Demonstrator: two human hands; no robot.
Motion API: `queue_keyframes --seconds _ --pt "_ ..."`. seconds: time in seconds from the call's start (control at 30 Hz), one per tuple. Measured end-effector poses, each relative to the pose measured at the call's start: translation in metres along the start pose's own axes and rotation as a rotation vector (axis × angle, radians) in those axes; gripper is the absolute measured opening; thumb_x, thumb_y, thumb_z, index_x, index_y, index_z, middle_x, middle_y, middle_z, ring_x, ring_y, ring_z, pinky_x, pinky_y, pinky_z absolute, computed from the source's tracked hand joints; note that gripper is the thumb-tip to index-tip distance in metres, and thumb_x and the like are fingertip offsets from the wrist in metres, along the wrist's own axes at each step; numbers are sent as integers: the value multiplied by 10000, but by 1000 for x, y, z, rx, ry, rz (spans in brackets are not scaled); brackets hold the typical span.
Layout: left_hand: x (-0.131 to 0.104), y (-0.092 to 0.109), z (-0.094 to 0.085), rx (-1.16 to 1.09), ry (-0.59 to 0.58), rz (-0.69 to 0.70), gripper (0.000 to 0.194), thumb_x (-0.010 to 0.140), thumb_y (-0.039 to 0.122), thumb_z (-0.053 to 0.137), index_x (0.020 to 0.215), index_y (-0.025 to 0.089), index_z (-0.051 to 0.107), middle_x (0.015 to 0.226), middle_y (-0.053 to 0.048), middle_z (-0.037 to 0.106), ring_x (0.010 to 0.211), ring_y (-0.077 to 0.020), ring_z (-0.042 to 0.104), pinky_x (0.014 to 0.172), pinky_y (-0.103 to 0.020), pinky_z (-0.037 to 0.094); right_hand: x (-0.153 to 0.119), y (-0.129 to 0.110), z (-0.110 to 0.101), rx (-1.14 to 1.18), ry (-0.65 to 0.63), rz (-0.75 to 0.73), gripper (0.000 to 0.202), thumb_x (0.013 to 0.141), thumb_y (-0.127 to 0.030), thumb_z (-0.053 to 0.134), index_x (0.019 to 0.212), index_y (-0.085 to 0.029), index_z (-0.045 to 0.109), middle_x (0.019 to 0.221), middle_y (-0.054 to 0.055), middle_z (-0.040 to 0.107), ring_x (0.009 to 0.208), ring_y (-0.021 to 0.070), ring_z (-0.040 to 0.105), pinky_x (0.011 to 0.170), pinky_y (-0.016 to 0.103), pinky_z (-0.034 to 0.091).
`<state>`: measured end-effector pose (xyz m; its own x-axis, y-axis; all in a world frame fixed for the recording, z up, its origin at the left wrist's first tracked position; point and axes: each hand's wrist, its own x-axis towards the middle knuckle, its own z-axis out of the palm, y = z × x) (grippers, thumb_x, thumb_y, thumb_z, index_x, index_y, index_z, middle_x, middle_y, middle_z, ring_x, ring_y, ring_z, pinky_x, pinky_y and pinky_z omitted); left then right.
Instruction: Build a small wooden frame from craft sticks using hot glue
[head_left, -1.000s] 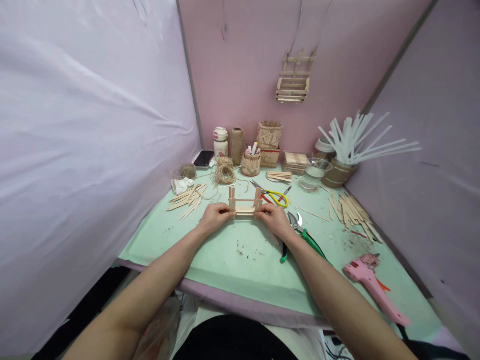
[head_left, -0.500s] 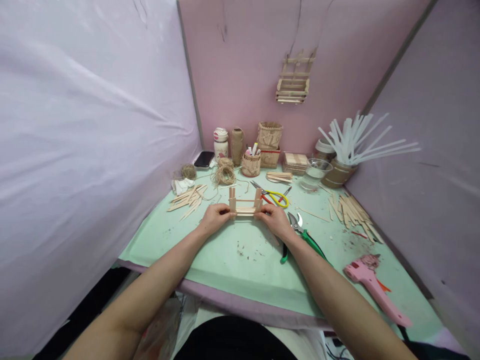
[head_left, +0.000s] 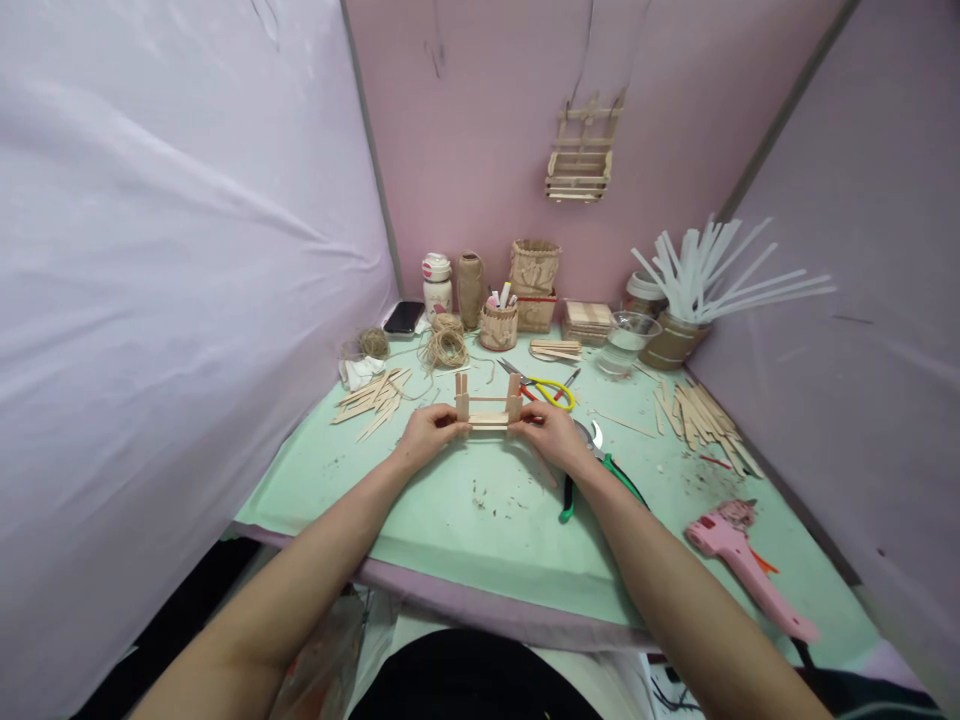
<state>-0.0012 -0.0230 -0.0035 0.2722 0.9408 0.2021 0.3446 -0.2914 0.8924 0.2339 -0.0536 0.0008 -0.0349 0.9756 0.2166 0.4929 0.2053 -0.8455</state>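
Note:
A small popsicle-stick frame (head_left: 489, 420) stands in front of me, with upright sticks at both ends and crosspieces between them. My left hand (head_left: 433, 434) pinches its left end, and my right hand (head_left: 547, 432) pinches the right end; both are closed on it. Just behind the frame lie yellow-handled scissors (head_left: 555, 392). Green-handled pruning shears (head_left: 621, 475) rest beside my right wrist, partly hidden under the forearm.
Loose sticks lie left (head_left: 373, 400) and right (head_left: 701, 420). A pink glue gun (head_left: 750, 570) sits at the front right. Twine (head_left: 445, 346), a pen holder (head_left: 499, 327), a plastic cup of water (head_left: 626, 347) and a jar of glue sticks (head_left: 667, 342) line the back.
The view has shifted slightly. Both hands keep the same grip on the stick frame, which shows no clear movement of its own.

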Motion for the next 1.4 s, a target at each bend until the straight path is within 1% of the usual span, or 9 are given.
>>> queue_keyframes --seconds 0.13,0.23,0.4,0.6,0.83,1.0,1.17,1.23,1.4 --pt "-2 0 -5 29 79 33 284 688 403 716 832 159 715 651 10 615 583 -118 491 579 -246 387 -7 -6 -26 -209 90 46 181 754 -354 632 817 -191 682 906 45 704 819 186 609 747 297 419" --pt "-4 1 -10 3 180 85 280 783 419 624 833 155 704 739 -23 656 668 -140 545 632 -255 415 -19 -16 -35 -560 17 129 200 819 -318 567 707 -192 673 855 58 698 855 209 604 745 313 358" --pt "-6 4 -14 57 278 103 295 832 420 561 756 162 684 758 -41 681 743 -164 591 674 -261 437 -34 -31 -20 -918 -155 160 234 806 -267 529 680 -153 690 878 134 693 901 261 599 768 360 322" --pt "-6 5 -13 144 269 140 289 842 396 532 731 173 677 746 -40 689 749 -168 603 678 -261 445 -37 -35 -5 -954 -206 185 222 756 -163 526 817 -102 731 890 175 708 903 289 631 824 390 340" --pt "-4 3 -15 190 289 117 316 849 410 511 734 171 683 766 -38 699 718 -157 596 679 -261 453 -34 -30 -5 -826 -156 229 200 771 -122 517 815 -103 711 909 217 711 912 313 649 719 351 377" --pt "-3 1 -17 228 298 95 353 860 437 487 736 173 686 779 -38 701 760 -169 614 736 -282 475 -28 -22 -17 -667 -14 292 223 872 -154 424 951 -146 633 895 189 710 829 275 659 660 329 371" --pt "-1 -2 -17 229 313 72 358 860 453 496 771 173 700 768 -32 701 730 -161 614 701 -272 490 -18 -10 -18 -70 117 275 89 828 -172 510 893 -215 552 773 27 677 787 192 620 697 284 399" --pt "0 -3 -18 232 309 69 354 859 451 497 783 174 704 765 -30 703 722 -159 612 694 -270 491 -13 -5 -15 148 129 305 146 784 -172 555 919 -220 530 719 -17 644 708 162 600 650 263 415" --pt "1 -4 -19 254 306 51 355 852 454 505 761 175 704 771 -34 712 722 -159 618 686 -263 484 -5 0 -11 460 72 404 210 713 -207 627 906 -202 545 716 -16 648 579 111 569 486 204 381"
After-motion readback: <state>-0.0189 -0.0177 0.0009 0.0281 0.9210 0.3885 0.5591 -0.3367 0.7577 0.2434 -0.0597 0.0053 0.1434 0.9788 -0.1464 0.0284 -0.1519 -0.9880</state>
